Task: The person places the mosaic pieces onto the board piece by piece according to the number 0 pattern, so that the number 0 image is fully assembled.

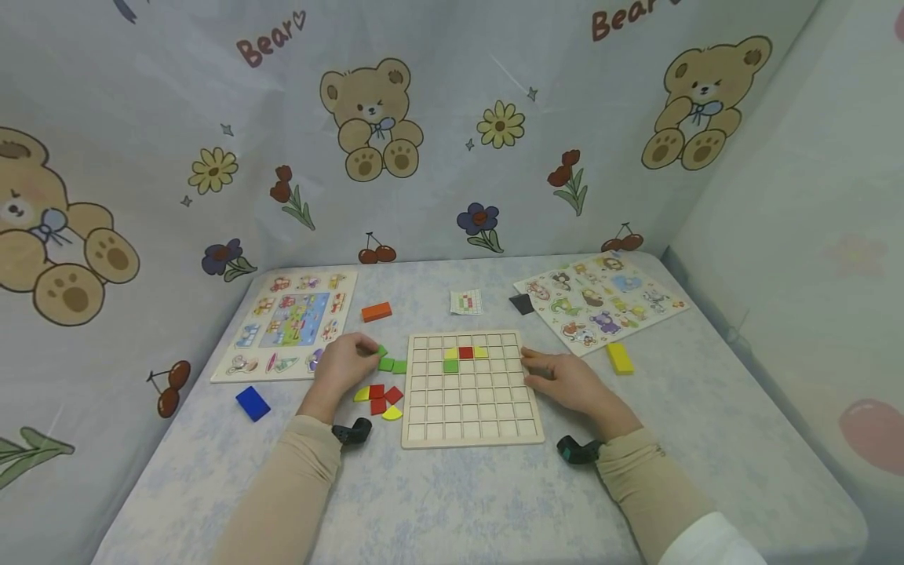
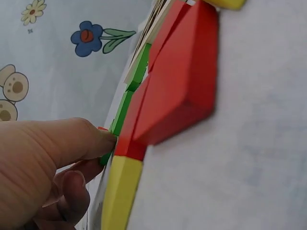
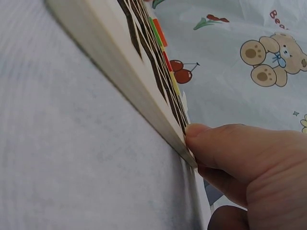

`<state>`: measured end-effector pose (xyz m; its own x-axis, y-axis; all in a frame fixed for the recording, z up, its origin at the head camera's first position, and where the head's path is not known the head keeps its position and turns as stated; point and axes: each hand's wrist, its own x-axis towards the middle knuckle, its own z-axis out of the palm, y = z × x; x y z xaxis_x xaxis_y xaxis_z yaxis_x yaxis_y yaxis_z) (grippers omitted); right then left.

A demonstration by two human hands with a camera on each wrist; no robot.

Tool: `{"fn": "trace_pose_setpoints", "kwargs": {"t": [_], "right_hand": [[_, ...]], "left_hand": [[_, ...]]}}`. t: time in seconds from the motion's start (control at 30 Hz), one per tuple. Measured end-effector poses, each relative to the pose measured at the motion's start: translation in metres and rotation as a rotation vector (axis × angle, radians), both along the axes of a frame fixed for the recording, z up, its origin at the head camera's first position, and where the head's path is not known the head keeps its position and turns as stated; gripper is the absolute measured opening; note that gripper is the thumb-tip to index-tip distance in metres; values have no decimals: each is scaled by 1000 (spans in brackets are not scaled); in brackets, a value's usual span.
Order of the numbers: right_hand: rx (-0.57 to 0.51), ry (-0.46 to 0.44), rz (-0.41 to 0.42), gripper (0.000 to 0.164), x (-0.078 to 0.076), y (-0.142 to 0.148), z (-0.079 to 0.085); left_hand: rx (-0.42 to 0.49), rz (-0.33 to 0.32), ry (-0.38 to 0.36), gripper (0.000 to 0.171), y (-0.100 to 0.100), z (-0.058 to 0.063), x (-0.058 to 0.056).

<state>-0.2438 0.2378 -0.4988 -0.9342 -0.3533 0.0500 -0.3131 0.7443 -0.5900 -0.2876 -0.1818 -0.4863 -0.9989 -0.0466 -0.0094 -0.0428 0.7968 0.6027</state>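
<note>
My left hand (image 1: 346, 362) pinches a green tile (image 1: 382, 351) between thumb and fingers, left of the wooden grid board (image 1: 473, 439). Two more green tiles (image 1: 386, 365) lie just beside it, one at the board's left edge. Below them is a loose group of red tiles (image 1: 377, 406) and yellow quarter-round tiles (image 1: 391, 413); the left wrist view shows a red tile (image 2: 172, 81) up close. On the grid, a red tile (image 1: 465, 353) sits between two yellow pieces, with a green tile (image 1: 450, 366) under the left one. My right hand (image 1: 568, 382) grips the board's right edge.
A small pattern card (image 1: 466, 302) lies behind the board. Picture puzzle boards stand at back left (image 1: 236, 345) and back right (image 1: 607, 302). Around lie an orange block (image 1: 377, 312), a blue block (image 1: 253, 403), a yellow block (image 1: 620, 359) and a black piece (image 1: 522, 304).
</note>
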Motion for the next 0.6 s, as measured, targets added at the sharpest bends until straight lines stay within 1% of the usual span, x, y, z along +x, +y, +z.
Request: {"fn": "trace_pose_setpoints", "kwargs": {"t": [0.07, 0.23, 0.33, 0.37, 0.43, 0.5, 0.6], "right_hand": [[0, -1, -1, 45, 0, 0, 0], [-10, -10, -2, 44, 0, -1, -1], [-15, -12, -4, 44, 1, -2, -2], [-15, -11, -5, 44, 1, -2, -2], [-15, -8, -6, 44, 1, -1, -1], [-16, -7, -9, 44, 1, -1, -1], [-11, 3, -12, 43, 0, 0, -1]], "left_hand": [[-13, -1, -3, 17, 0, 0, 0], [-16, 24, -10, 16, 0, 3, 2], [36, 12, -20, 17, 5, 8, 4], [51, -2, -21, 18, 9, 9, 6], [93, -55, -28, 19, 19, 13, 10], [125, -128, -32, 18, 32, 15, 16], [142, -232, -27, 15, 51, 16, 25]]}}
